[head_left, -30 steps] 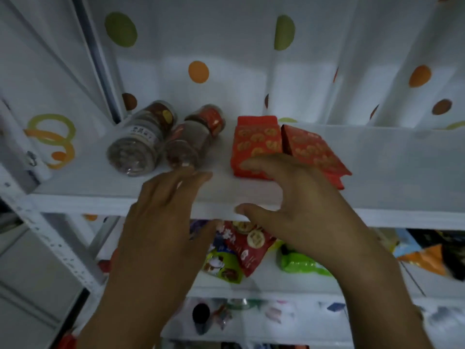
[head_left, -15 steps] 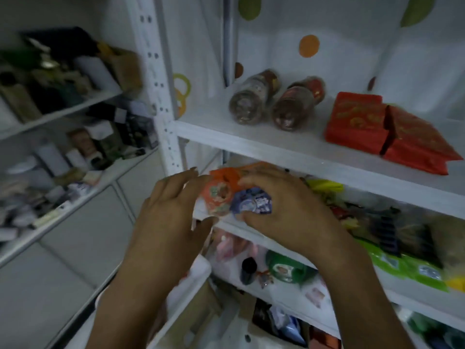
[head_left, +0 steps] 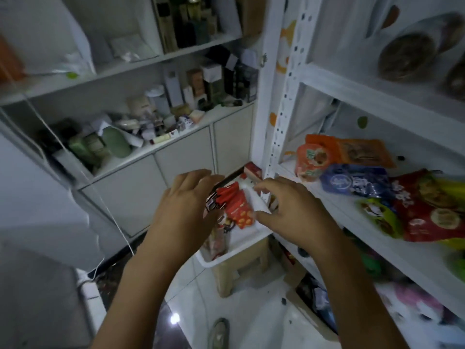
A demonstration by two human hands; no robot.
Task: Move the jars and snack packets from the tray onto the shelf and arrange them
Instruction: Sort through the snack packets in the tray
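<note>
1. Empty, fingers loosely spread: the left hand [head_left: 186,200] and right hand [head_left: 292,210] hover just above the white tray [head_left: 226,259].
2. A second ago they were at the jars [head_left: 407,56], shelved high to the tray's right; now they have dropped back.
3. Red snack packets [head_left: 239,210] lie in the tray, so another pickup seems due.

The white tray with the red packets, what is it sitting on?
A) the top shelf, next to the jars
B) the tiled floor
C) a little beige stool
C: the white tray rests on top of a beige stool, whose legs show just beneath the tray's front rim.
</note>
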